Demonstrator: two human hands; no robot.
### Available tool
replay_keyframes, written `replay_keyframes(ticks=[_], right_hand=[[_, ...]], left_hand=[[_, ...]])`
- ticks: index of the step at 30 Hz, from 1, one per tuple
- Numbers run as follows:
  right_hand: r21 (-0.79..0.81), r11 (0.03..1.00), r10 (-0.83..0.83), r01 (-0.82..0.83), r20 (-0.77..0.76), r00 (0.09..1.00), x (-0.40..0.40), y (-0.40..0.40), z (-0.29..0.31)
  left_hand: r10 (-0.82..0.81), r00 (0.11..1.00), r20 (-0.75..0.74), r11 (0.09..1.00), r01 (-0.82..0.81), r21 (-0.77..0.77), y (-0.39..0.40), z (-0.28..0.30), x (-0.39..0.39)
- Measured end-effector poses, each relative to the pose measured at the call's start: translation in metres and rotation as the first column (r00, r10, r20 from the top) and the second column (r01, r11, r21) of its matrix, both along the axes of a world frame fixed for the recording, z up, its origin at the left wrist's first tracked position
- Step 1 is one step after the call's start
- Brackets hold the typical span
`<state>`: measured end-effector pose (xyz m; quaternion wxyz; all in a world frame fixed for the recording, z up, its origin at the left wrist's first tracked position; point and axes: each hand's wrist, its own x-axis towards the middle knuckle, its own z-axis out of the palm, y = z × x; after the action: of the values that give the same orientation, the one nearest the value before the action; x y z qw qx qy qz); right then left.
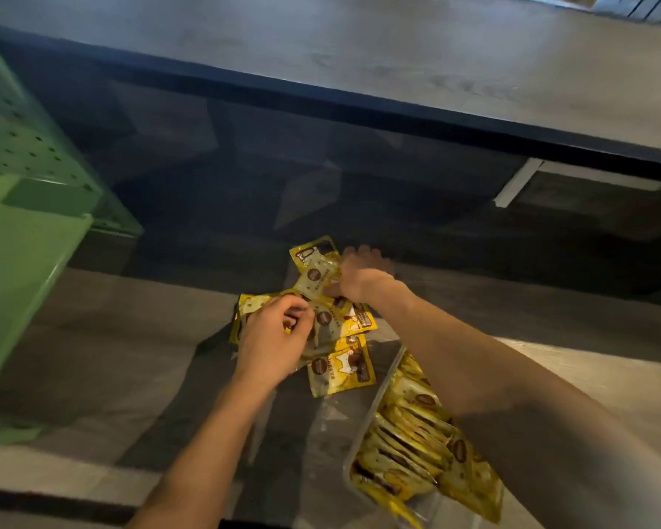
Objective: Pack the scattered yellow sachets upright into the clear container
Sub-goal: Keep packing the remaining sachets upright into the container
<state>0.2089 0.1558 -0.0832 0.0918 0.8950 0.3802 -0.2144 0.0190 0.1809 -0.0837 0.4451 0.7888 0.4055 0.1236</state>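
Note:
Several yellow sachets point(340, 370) lie in a loose overlapping pile on the grey floor in the middle of the view. My left hand point(273, 339) rests on the left side of the pile, its fingers curled on a sachet point(250, 304). My right hand point(361, 276) grips the far sachet point(315, 267), which is tilted up off the pile. The clear container point(384, 387) sits at the lower right, under my right forearm, with a row of sachets point(409, 440) standing on edge inside it.
A green perforated crate point(27, 208) stands at the left, close to the pile. A dark glossy panel point(283, 166) with a dark ledge on top rises just behind the sachets. A white strip point(516, 185) shows on the panel at the right.

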Motion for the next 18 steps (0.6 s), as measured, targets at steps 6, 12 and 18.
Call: replay_keyframes(ticks=[6,12,18], right_hand=[[0.158,0.986,-0.035,0.045,-0.069,0.997,-0.001,-0.004,0.001],[0.404,0.853,0.02,0.329,-0.655,0.755,-0.005,-0.033,0.028],[0.321,0.879,0.035,0.353,-0.781,0.623,-0.017,-0.035,0.026]], left_hand=[[0.027,0.999,-0.028,0.999,-0.028,-0.043,0.008,-0.001,0.006],[0.063,0.998,0.02,0.969,-0.056,-0.239,0.014,0.007,0.015],[0.324,0.924,0.204,0.847,-0.187,-0.498,0.015,0.015,0.021]])
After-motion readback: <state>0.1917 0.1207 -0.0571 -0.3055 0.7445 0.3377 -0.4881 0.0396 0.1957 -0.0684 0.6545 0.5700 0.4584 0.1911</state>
